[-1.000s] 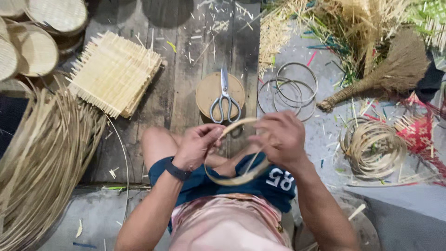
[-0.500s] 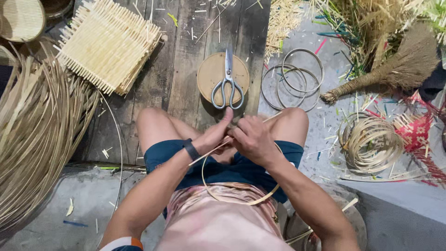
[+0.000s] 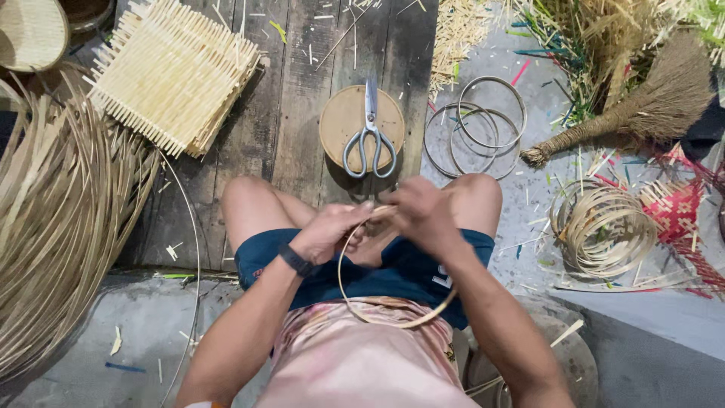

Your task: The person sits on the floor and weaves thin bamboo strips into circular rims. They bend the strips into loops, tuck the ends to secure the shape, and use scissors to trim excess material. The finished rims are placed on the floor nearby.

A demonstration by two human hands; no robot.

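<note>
Bamboo strip point(image 3: 377, 313), bent into a hoop, curves over the person's lap, just below the scissors point(image 3: 369, 134) on their round wooden disc point(image 3: 340, 121). Left hand point(image 3: 332, 230) and right hand point(image 3: 419, 215) each keep a closed grip on the hoop's top, touching.

A seated worker seen from above: dark blue shorts point(image 3: 393, 272) with a small white marking on one leg; a pale pink patterned top point(image 3: 362, 359); a black band point(image 3: 297, 261) on the left wrist; both forearms and both knees bare.
</note>
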